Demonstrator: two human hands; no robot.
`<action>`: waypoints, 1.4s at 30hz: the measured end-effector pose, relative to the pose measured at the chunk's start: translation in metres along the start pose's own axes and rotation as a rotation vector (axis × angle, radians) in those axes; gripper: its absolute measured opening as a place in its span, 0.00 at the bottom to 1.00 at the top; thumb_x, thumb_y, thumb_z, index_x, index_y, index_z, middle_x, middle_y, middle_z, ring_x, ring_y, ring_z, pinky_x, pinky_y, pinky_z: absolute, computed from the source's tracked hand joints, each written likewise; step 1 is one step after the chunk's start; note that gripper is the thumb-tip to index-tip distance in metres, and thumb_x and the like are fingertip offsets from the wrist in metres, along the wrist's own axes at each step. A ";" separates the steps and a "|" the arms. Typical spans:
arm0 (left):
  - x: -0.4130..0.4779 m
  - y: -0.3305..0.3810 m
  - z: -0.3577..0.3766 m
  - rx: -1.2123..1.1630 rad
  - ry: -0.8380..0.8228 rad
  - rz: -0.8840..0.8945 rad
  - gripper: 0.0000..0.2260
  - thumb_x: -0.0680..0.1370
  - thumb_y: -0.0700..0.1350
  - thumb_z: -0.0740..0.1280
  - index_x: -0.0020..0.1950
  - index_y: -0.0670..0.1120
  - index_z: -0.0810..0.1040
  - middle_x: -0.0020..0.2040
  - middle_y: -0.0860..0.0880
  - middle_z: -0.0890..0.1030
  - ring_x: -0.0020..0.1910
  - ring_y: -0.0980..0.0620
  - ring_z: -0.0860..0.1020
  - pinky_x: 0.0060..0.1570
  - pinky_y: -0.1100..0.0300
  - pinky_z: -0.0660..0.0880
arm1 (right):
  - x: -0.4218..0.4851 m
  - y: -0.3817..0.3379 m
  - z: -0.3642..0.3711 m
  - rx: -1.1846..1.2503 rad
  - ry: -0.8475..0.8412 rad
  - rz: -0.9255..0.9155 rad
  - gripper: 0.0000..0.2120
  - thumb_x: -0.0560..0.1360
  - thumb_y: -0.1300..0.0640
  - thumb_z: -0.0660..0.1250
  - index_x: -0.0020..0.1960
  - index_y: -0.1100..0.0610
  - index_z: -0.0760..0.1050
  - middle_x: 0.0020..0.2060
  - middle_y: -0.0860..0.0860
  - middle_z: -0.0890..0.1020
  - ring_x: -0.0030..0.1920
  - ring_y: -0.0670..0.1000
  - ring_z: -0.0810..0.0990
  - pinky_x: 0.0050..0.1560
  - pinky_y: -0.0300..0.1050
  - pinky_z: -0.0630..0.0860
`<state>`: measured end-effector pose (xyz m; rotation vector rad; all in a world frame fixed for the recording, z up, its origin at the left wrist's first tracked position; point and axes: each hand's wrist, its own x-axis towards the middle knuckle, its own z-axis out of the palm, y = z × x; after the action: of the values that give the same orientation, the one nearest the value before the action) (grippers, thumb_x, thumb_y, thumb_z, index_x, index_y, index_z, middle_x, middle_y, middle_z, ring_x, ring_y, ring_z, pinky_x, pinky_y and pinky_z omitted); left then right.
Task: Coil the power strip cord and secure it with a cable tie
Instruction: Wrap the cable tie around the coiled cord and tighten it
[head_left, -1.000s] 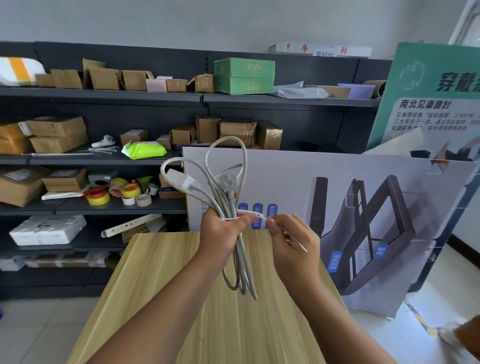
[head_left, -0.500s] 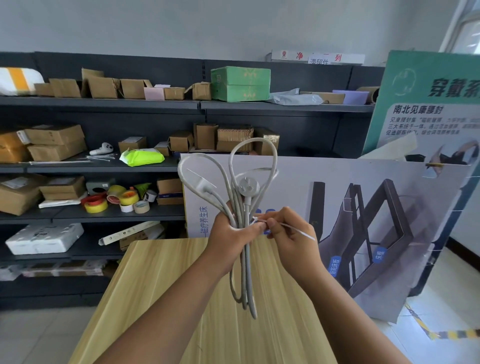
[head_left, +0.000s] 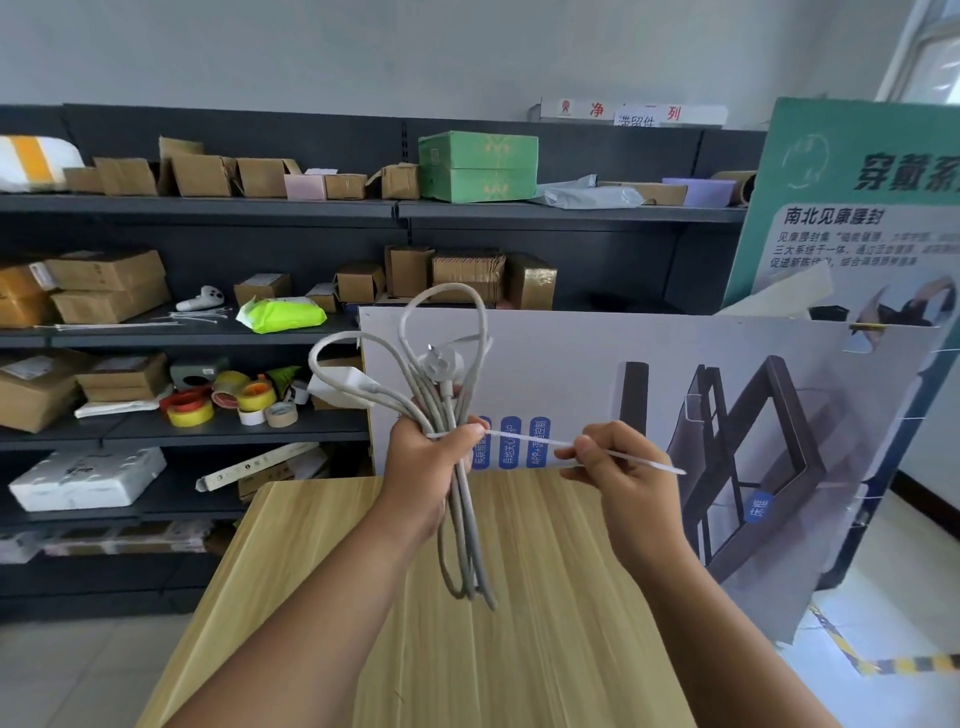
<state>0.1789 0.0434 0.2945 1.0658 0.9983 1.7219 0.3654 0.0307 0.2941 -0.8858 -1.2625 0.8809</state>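
My left hand (head_left: 428, 467) grips the middle of a coiled grey-white power strip cord (head_left: 465, 530), held upright above the wooden table (head_left: 519, 649). Loops stick up above the fist, with the white plug (head_left: 440, 364) and a small white socket block (head_left: 340, 387) among them; more loops hang below. A thin white cable tie (head_left: 524, 440) wraps the bundle at my left thumb and runs taut to the right. My right hand (head_left: 618, 462) pinches the tie's tail, whose free end (head_left: 660, 465) pokes out past the fingers.
Dark shelves (head_left: 208, 332) on the left hold cardboard boxes, tape rolls (head_left: 228, 400) and loose cable ties (head_left: 202, 316). A large printed board (head_left: 727, 426) leans behind the table, with a green poster (head_left: 857, 208) at the right. Yellow-black floor tape (head_left: 883, 665) lies at the lower right.
My right hand has slid rightward along the tie, away from the bundle, drawing the tie out taut. The left hand still holds the coil, slightly shifted.
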 end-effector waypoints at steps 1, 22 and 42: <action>-0.001 -0.001 -0.001 0.011 -0.035 -0.005 0.12 0.69 0.35 0.70 0.52 0.38 0.77 0.31 0.47 0.79 0.25 0.55 0.74 0.30 0.62 0.73 | 0.003 -0.001 -0.004 0.051 0.019 0.023 0.12 0.78 0.69 0.63 0.37 0.63 0.76 0.31 0.48 0.81 0.40 0.52 0.84 0.40 0.42 0.81; 0.012 -0.014 0.008 -0.588 -0.162 -0.241 0.09 0.70 0.31 0.65 0.44 0.43 0.78 0.36 0.49 0.82 0.50 0.46 0.80 0.62 0.46 0.70 | -0.018 0.108 0.004 0.566 -0.421 0.985 0.30 0.74 0.33 0.60 0.68 0.51 0.72 0.62 0.60 0.79 0.60 0.67 0.79 0.62 0.72 0.70; 0.024 -0.069 -0.082 -0.860 0.060 -0.676 0.41 0.72 0.67 0.64 0.71 0.36 0.67 0.63 0.31 0.74 0.54 0.33 0.77 0.53 0.38 0.78 | 0.035 0.069 -0.043 0.102 -0.208 0.343 0.08 0.81 0.63 0.59 0.53 0.61 0.77 0.34 0.61 0.81 0.26 0.52 0.77 0.28 0.45 0.77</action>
<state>0.1131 0.0721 0.2112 0.0900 0.4562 1.3693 0.4071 0.0878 0.2407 -0.9631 -1.2484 1.3269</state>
